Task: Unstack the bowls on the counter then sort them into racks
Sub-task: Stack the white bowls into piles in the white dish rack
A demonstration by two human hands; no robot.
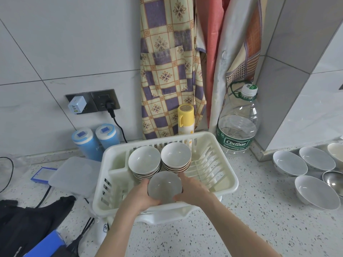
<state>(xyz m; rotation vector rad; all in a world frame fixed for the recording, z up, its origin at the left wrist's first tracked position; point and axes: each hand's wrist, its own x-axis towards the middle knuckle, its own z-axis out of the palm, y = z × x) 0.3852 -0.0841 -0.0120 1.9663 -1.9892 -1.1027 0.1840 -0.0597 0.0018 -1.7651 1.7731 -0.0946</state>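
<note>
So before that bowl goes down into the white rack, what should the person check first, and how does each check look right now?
1. Both hands on the bowl: left hand and right hand clasp opposite sides: ok.
2. Bowl over the rack, not the counter: ok.
3. Free space beneath it: cannot tell, the bowl hides the spot.
4. Left stack and right stack upright: ok.
5. Loose bowls on the counter sorted: not ok.

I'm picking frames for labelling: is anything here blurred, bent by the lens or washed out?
Head view: the bowl held between the left hand and right hand is smeared by motion; wall tile lines bow with wide-angle distortion; light is soft and even; the stacked bowls in the rack stay sharp.
</note>
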